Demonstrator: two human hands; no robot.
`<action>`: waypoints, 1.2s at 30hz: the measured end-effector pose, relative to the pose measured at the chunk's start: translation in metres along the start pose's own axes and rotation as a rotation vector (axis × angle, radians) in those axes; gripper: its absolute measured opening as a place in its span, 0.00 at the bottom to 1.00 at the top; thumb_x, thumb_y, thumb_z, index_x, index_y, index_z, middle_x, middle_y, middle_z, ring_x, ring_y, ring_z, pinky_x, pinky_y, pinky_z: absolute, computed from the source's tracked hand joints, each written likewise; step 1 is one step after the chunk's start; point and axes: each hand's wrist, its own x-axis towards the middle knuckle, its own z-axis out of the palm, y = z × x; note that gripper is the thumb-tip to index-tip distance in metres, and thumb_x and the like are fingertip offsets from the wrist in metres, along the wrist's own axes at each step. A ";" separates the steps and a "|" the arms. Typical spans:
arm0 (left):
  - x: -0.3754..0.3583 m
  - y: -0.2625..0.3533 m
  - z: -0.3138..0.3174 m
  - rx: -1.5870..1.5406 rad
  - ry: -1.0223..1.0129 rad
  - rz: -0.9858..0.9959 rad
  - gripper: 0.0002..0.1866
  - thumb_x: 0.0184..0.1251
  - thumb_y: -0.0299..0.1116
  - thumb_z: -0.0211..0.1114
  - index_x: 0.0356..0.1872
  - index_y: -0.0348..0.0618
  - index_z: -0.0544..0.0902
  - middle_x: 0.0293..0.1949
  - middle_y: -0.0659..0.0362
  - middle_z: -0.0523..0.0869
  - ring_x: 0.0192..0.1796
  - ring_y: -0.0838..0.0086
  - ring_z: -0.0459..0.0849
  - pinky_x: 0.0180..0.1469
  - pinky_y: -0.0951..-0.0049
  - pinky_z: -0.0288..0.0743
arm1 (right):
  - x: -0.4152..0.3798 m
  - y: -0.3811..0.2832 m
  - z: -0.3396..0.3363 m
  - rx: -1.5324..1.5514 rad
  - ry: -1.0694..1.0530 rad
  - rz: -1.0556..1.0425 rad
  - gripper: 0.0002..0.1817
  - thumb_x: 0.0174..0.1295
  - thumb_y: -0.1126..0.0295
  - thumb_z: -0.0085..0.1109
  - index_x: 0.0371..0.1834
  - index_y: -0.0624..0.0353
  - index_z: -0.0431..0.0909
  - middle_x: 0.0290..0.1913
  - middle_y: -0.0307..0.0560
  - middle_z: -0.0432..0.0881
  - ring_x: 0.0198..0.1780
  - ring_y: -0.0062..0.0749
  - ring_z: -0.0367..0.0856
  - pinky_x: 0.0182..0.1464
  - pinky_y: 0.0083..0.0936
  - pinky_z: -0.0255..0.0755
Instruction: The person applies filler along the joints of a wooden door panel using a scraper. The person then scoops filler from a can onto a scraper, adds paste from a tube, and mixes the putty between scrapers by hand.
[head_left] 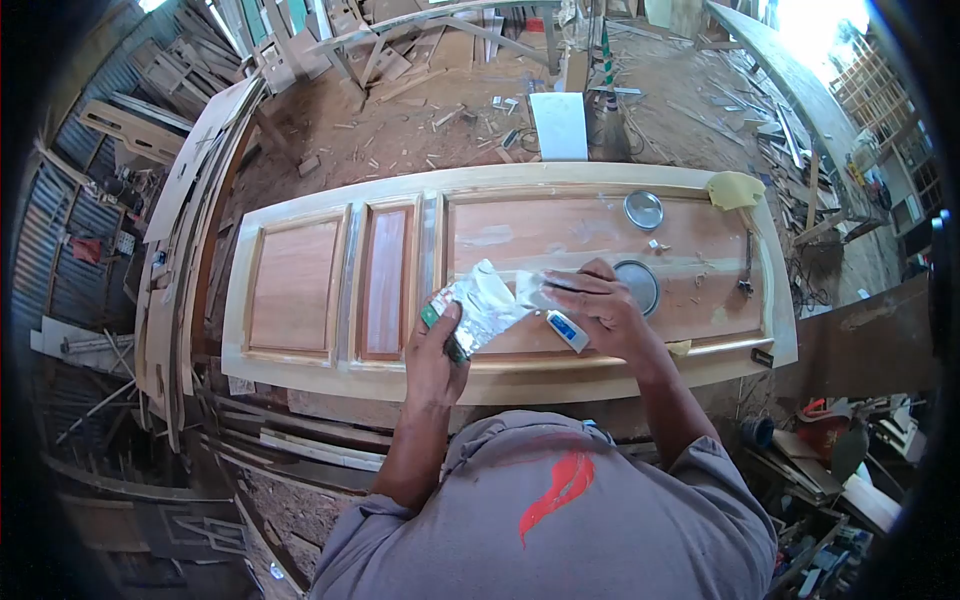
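My left hand is closed around a flat silvery sheet with a green edge, its top smeared with white paste. Pinched in my right hand is a pale flat scraper, its end beside the sheet's right edge. Both hands are above a panelled wooden door lying flat, with whitish patches on its panels and mouldings. Just below my right hand, a white and blue tube rests on the door. A round metal tin is partly hidden behind that hand.
Another round tin, a small white piece and a yellow sheet lie on the door. Boards lean at the left. Wood scraps litter the dirt floor, and a broom stands beyond the door.
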 end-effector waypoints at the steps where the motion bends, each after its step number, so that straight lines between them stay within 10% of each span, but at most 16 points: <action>1: 0.001 0.002 -0.004 -0.002 0.018 0.016 0.18 0.78 0.27 0.60 0.65 0.36 0.75 0.56 0.54 0.85 0.59 0.68 0.85 0.65 0.64 0.78 | -0.004 0.004 0.003 0.003 0.040 0.012 0.23 0.59 0.82 0.64 0.60 0.54 0.87 0.61 0.47 0.87 0.43 0.41 0.81 0.53 0.34 0.73; 10: 0.003 -0.017 -0.009 0.561 0.045 0.537 0.15 0.81 0.31 0.61 0.61 0.34 0.78 0.52 0.59 0.83 0.52 0.78 0.80 0.57 0.74 0.74 | -0.021 -0.050 0.053 0.911 0.377 0.958 0.13 0.69 0.72 0.65 0.53 0.67 0.84 0.31 0.37 0.82 0.30 0.18 0.81 0.31 0.19 0.73; 22: 0.005 -0.031 -0.012 1.116 -0.266 1.071 0.14 0.71 0.17 0.60 0.55 0.34 0.83 0.53 0.43 0.89 0.58 0.51 0.88 0.77 0.47 0.61 | 0.005 -0.070 0.056 1.185 0.501 0.992 0.18 0.67 0.76 0.63 0.59 0.69 0.80 0.39 0.43 0.86 0.30 0.22 0.81 0.28 0.19 0.72; 28: -0.019 -0.034 -0.032 0.718 -0.054 0.565 0.15 0.76 0.21 0.59 0.60 0.32 0.79 0.54 0.48 0.88 0.58 0.64 0.87 0.73 0.55 0.71 | 0.005 -0.094 0.045 0.646 0.257 0.565 0.18 0.67 0.80 0.63 0.60 0.65 0.84 0.47 0.47 0.90 0.41 0.30 0.86 0.46 0.23 0.77; 31: -0.033 -0.019 -0.028 0.339 -0.057 0.299 0.18 0.78 0.27 0.60 0.64 0.32 0.76 0.55 0.50 0.86 0.57 0.67 0.85 0.64 0.64 0.77 | 0.010 -0.084 0.029 0.148 0.148 0.034 0.23 0.64 0.83 0.62 0.63 0.57 0.84 0.60 0.48 0.88 0.47 0.38 0.81 0.57 0.31 0.74; 36: -0.056 0.020 -0.018 -0.026 -0.117 -0.037 0.22 0.76 0.32 0.63 0.66 0.34 0.74 0.57 0.51 0.85 0.61 0.65 0.85 0.64 0.64 0.80 | 0.008 -0.088 0.027 -0.028 -0.052 -0.006 0.24 0.60 0.81 0.60 0.60 0.51 0.88 0.65 0.48 0.84 0.53 0.45 0.79 0.60 0.35 0.73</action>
